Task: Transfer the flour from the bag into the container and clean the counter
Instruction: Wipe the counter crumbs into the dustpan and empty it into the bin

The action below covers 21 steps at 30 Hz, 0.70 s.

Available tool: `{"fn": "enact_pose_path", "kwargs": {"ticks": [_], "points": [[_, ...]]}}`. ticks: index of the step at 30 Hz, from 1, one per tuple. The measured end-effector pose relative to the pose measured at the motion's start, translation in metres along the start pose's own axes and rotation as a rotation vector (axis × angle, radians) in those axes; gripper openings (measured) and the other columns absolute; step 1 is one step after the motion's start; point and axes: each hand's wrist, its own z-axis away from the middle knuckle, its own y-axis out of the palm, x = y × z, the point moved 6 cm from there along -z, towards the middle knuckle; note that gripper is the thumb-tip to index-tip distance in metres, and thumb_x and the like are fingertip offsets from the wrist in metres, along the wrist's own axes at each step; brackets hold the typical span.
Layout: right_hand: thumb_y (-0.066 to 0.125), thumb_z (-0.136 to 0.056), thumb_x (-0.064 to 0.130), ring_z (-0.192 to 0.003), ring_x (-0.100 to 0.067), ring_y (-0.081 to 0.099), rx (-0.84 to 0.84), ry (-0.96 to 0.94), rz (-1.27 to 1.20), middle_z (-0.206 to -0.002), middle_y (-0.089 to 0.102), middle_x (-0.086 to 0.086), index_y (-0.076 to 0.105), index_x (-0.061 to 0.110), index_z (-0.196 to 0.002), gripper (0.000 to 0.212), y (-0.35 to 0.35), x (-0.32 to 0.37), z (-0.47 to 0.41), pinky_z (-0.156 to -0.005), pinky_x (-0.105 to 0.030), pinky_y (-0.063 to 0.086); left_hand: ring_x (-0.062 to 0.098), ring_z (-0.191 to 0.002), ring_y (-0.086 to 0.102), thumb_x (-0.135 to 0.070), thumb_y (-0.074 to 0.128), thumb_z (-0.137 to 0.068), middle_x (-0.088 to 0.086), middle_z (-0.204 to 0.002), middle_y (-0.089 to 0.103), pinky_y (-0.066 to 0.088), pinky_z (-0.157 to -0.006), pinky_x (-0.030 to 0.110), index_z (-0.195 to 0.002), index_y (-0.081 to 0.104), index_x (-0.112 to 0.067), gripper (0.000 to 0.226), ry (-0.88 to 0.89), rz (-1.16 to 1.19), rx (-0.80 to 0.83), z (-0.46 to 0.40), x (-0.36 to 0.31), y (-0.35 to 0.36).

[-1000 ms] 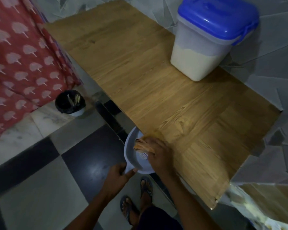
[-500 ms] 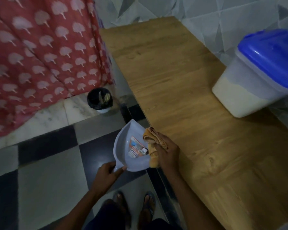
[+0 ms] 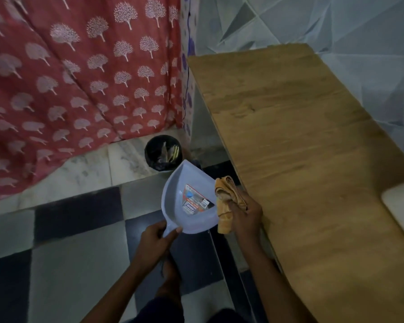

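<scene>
Grey and black floor tiles (image 3: 63, 264) lie under a long brown wooden counter (image 3: 313, 159) that runs beside a pale tiled wall (image 3: 336, 24). A red curtain with pale tree shapes (image 3: 79, 78) hangs behind.

The left hand (image 3: 153, 243) grips the short handle of a pale blue plastic dustpan (image 3: 184, 201), with its fingers curled round it. It holds the pan just off the counter's edge, likely so that crumbs of flour can drop into it. The pan's open end points toward a small black bin (image 3: 162, 153) on the floor, so tipping it out there looks like the next job.

The right hand (image 3: 245, 213) squeezes a crumpled orange cloth (image 3: 226, 201), fingers curled tight round it, right at the counter's edge. The cloth hangs partly over the pan, maybe to shake dust into it.

The white plastic flour container (image 3: 401, 210) sits on the counter at the right, but only one corner shows. Its lid and most of its body are cut off. No flour bag shows. The room is dim, so I cannot tell if any flour is left on the wood or in the pan. The sticker inside the pan is too small to read.
</scene>
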Motion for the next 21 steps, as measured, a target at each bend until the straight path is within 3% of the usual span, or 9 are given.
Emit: {"fn": "enact_pose_path", "kwargs": {"ticks": [3,7,11,15,19,21], "points": [[0.064,-0.082,0.02,-0.103,-0.012,0.067,-0.045,0.051,-0.015,-0.113,0.071,-0.001,0.069,0.011,-0.119,0.039,0.034,0.007,-0.04,-0.094,-0.024,0.05,0.005,-0.051,0.058,-0.043,0.071,-0.088,0.005,-0.063,0.068,0.044,-0.051,0.022,-0.072,0.07,-0.019,0.03,0.006,0.005,-0.007,-0.05,-0.013,-0.029],[0.07,-0.088,0.005,-0.094,0.012,0.064,-0.047,0.055,-0.015,-0.111,0.071,0.0,0.069,0.007,-0.121,0.033,0.075,0.017,-0.094,-0.087,-0.007,0.048,0.006,-0.049,0.058,-0.047,0.071,-0.088,0.007,-0.06,0.066,0.045,-0.052,0.024,-0.066,0.065,-0.015,0.039,-0.02,-0.042,0.01,-0.115,-0.011,-0.058],[0.065,-0.082,0.019,-0.091,0.016,0.063,-0.05,0.066,0.008,-0.103,0.069,0.009,0.07,0.012,-0.115,0.035,0.129,0.016,-0.159,-0.085,-0.006,0.047,0.011,-0.051,0.063,-0.056,0.068,-0.087,0.003,-0.058,0.067,0.051,-0.056,0.033,-0.066,0.064,-0.016,0.046,-0.068,-0.102,0.009,-0.191,0.009,-0.086],[0.068,-0.087,0.01,-0.101,-0.017,0.067,-0.058,0.122,0.005,-0.113,0.07,-0.002,0.069,0.003,-0.119,0.033,0.188,-0.007,-0.227,-0.094,-0.029,0.05,0.007,-0.054,0.064,-0.065,0.061,-0.087,-0.001,-0.061,0.068,0.056,-0.06,0.038,-0.072,0.067,-0.023,0.045,-0.085,-0.154,0.003,-0.272,0.034,-0.104],[0.064,-0.094,0.008,-0.099,-0.017,0.066,0.109,0.281,-0.009,-0.111,0.071,0.0,0.066,0.013,-0.124,0.031,0.263,-0.066,-0.301,-0.085,-0.028,0.051,0.002,-0.06,0.066,-0.062,0.056,-0.091,-0.007,-0.067,0.07,0.059,-0.064,0.037,-0.084,0.065,-0.03,0.034,-0.131,-0.242,0.004,-0.369,0.071,-0.108],[0.066,-0.093,0.009,-0.108,-0.021,0.065,0.074,0.35,-0.027,-0.111,0.069,0.006,0.064,0.013,-0.125,0.032,0.288,-0.094,-0.323,-0.093,-0.035,0.051,0.003,-0.061,0.065,-0.065,0.051,-0.092,-0.008,-0.068,0.069,0.058,-0.062,0.036,-0.086,0.063,-0.029,0.038,-0.138,-0.323,-0.016,-0.405,0.084,-0.107]]}}
